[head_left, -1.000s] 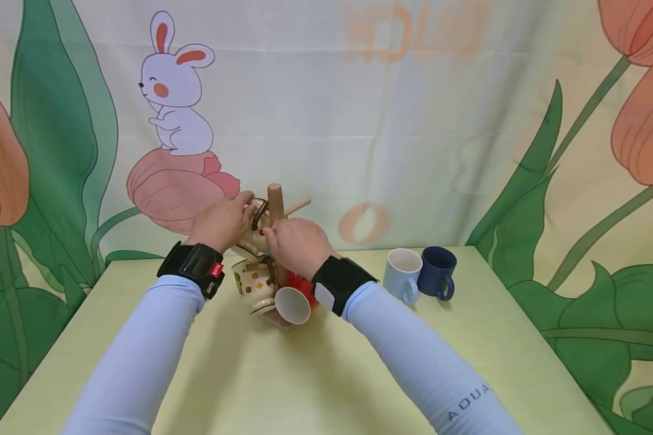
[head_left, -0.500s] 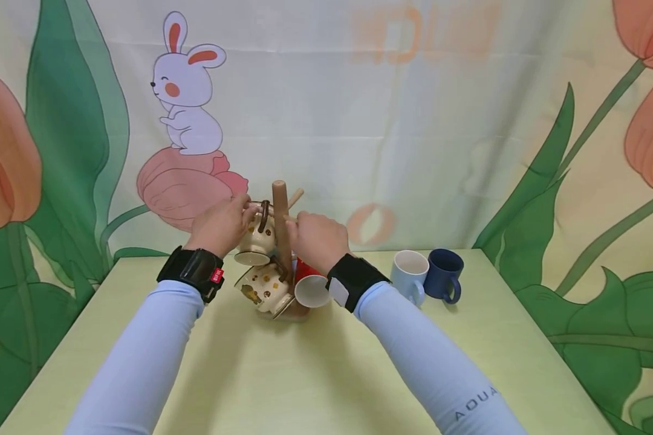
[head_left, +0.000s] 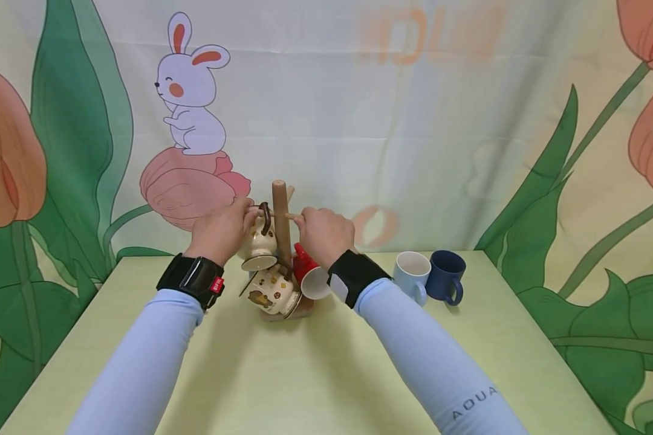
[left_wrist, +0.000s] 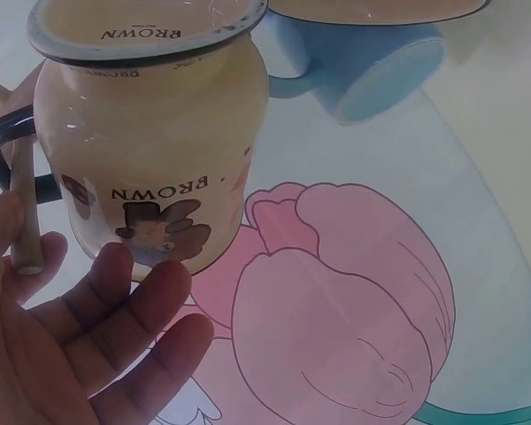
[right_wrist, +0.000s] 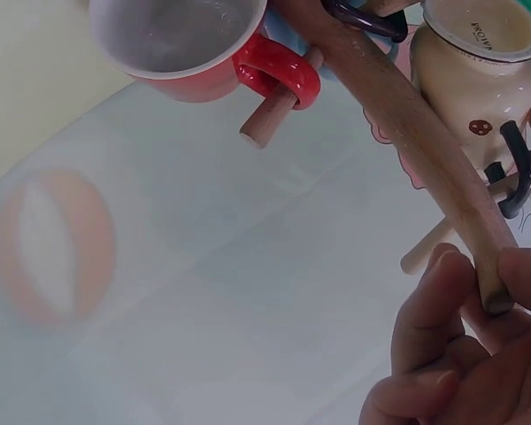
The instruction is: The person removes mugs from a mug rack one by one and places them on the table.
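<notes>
A wooden mug tree (head_left: 279,199) stands on the table with mugs hung on it. My left hand (head_left: 222,229) pinches the end of a peg (left_wrist: 25,226) between thumb and finger; a cream mug (head_left: 261,244) hangs there by its dark handle, other fingers near it. My right hand (head_left: 325,234) pinches a wooden rod of the tree across from it; which part is hard to tell. Below hang a second cream mug (head_left: 272,296), tilted, and a red mug (head_left: 306,266) with a white inside. In the left wrist view a light blue mug (left_wrist: 363,71) hangs behind the cream one.
At the right of the table (head_left: 283,374), a light blue mug (head_left: 410,272) and a dark blue mug (head_left: 446,275) stand upright side by side. A printed curtain (head_left: 326,90) with a rabbit and tulips hangs behind the table.
The mug tree has turned: its back peg swung left behind the post, and the red mug's mouth moved right and away. My right hand moved right with a peg. The view shifted slightly.
</notes>
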